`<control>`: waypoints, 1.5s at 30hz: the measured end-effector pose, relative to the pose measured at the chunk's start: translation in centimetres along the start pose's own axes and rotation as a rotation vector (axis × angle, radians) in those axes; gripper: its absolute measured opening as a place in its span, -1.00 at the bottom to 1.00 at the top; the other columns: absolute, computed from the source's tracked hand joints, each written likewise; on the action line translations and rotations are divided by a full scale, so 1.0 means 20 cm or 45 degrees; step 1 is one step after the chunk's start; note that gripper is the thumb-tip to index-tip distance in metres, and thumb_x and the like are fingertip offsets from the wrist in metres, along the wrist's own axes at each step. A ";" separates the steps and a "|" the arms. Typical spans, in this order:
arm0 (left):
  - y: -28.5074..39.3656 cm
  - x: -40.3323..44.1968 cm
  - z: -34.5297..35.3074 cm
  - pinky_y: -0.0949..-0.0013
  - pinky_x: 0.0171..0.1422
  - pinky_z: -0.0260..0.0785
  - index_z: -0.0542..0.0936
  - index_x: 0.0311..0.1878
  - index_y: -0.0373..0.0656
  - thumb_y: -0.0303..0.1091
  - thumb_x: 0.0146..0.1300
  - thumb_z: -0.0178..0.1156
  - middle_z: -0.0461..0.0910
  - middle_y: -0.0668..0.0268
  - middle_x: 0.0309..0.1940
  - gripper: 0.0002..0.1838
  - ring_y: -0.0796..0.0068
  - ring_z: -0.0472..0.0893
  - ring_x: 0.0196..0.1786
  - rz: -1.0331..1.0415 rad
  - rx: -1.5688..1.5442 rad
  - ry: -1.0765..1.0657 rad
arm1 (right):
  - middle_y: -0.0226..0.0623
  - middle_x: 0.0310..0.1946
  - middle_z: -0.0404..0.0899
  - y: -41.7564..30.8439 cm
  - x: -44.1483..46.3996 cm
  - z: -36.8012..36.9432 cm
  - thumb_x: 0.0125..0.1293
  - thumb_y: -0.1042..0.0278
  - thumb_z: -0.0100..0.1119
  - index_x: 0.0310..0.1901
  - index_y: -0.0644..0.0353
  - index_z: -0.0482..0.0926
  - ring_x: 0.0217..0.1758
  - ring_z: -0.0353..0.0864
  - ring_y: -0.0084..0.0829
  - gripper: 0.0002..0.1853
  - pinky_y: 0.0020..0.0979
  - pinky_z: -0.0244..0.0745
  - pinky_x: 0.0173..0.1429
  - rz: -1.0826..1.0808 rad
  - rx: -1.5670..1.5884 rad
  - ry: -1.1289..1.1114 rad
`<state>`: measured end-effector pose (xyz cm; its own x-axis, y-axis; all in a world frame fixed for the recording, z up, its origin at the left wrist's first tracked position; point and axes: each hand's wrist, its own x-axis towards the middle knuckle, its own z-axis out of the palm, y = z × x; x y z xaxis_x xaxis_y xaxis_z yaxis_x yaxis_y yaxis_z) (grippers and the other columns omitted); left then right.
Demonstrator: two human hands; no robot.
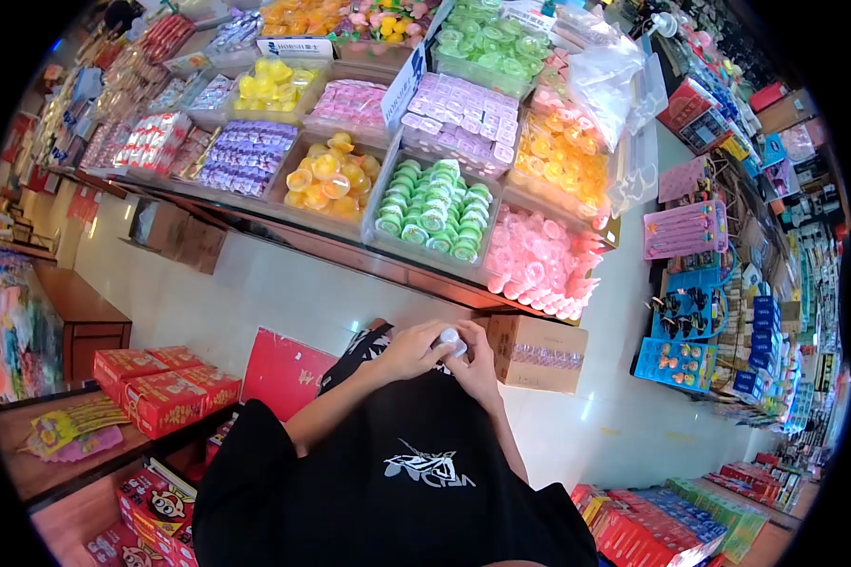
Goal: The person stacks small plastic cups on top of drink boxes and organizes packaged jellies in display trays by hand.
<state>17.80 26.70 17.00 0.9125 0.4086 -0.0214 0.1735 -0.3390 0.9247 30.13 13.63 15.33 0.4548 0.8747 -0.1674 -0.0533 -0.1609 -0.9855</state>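
Note:
Both hands are together in front of my body, below the front edge of the display. My left hand [416, 351] and my right hand [479, 367] hold a small, whitish, round-topped item [451, 338] between their fingertips. The fingers cover its lower part, and it is too small to identify. Beyond the hands, a bin of green-and-white round packs [434, 210] stands beside a pile of pink packs [536, 260]. Left of the green packs is a bin of orange-yellow cups [329, 177].
A cardboard box [550, 353] stands on the floor right of my hands. A red board [279, 370] is at their left. Red boxes [167, 403] sit on a left shelf, and hanging goods [686, 229] line the right side.

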 end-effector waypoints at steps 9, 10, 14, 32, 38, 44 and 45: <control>-0.26 0.21 -0.35 0.26 -0.08 0.46 0.52 0.09 -0.31 -0.29 0.34 0.15 0.60 0.07 -0.20 -0.65 0.25 0.61 -0.22 -0.164 -0.220 0.106 | -0.04 0.09 0.55 -0.05 0.49 0.21 0.20 0.44 0.30 0.25 0.28 0.33 0.21 0.57 -0.23 -0.42 -0.24 0.46 0.27 -0.103 -0.303 -0.023; -0.29 0.25 -0.39 0.31 -0.11 0.45 0.52 0.10 -0.30 -0.26 0.37 0.15 0.60 0.14 -0.22 -0.65 0.35 0.59 -0.25 -0.131 -0.261 0.133 | -0.03 0.08 0.56 -0.09 0.55 0.23 0.20 0.43 0.31 0.25 0.28 0.33 0.20 0.57 -0.21 -0.42 -0.24 0.46 0.27 -0.088 -0.265 -0.008; -0.37 0.40 -0.55 0.40 -0.09 0.45 0.53 0.14 -0.25 -0.21 0.42 0.11 0.63 0.26 -0.25 -0.64 0.52 0.58 -0.21 -0.151 -0.422 0.125 | 0.02 0.06 0.57 -0.14 0.75 0.30 0.22 0.39 0.33 0.25 0.29 0.32 0.17 0.61 -0.17 -0.40 -0.24 0.47 0.25 -0.121 -0.288 0.076; -0.63 0.91 -0.70 0.53 -0.09 0.37 0.57 -0.04 -0.25 -0.11 0.55 -0.03 0.55 0.49 -0.24 -0.63 0.72 0.45 -0.20 -0.299 -0.794 -0.367 | -0.25 -0.18 0.62 0.06 1.00 0.38 0.34 0.57 0.21 0.11 0.31 0.33 -0.17 0.62 -0.55 -0.63 -0.53 0.52 -0.07 0.107 0.163 0.615; -0.70 0.99 -0.70 0.49 -0.08 0.39 0.56 0.00 -0.26 -0.11 0.56 -0.05 0.55 0.43 -0.26 -0.62 0.67 0.47 -0.19 -0.363 -0.750 -0.429 | -0.27 -0.22 0.63 0.11 1.06 0.37 0.35 0.61 0.17 0.05 0.34 0.42 -0.22 0.60 -0.57 -0.73 -0.54 0.51 -0.10 0.094 0.179 0.751; -0.73 1.10 -0.72 0.49 -0.01 0.40 0.49 0.19 -0.23 -0.07 0.59 -0.12 0.52 0.40 -0.14 -0.57 0.68 0.49 -0.14 -0.403 -0.979 -0.375 | -0.35 -0.28 0.63 0.08 1.22 0.30 0.36 0.54 0.19 -0.06 0.34 0.52 -0.25 0.56 -0.61 -0.84 -0.54 0.47 -0.13 0.053 0.048 0.787; -0.72 1.12 -0.74 0.48 0.05 0.41 0.47 0.21 -0.22 -0.04 0.59 -0.15 0.52 0.38 -0.09 -0.55 0.68 0.50 -0.10 -0.461 -0.960 -0.400 | -0.35 -0.29 0.63 0.07 1.25 0.29 0.38 0.50 0.20 -0.07 0.33 0.54 -0.26 0.56 -0.61 -0.85 -0.51 0.48 -0.11 0.027 0.045 0.801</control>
<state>30.26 53.34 8.83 0.9277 0.0940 -0.3612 0.2818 0.4581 0.8430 36.24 37.89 9.65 0.8888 0.4332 -0.1498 -0.0925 -0.1505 -0.9843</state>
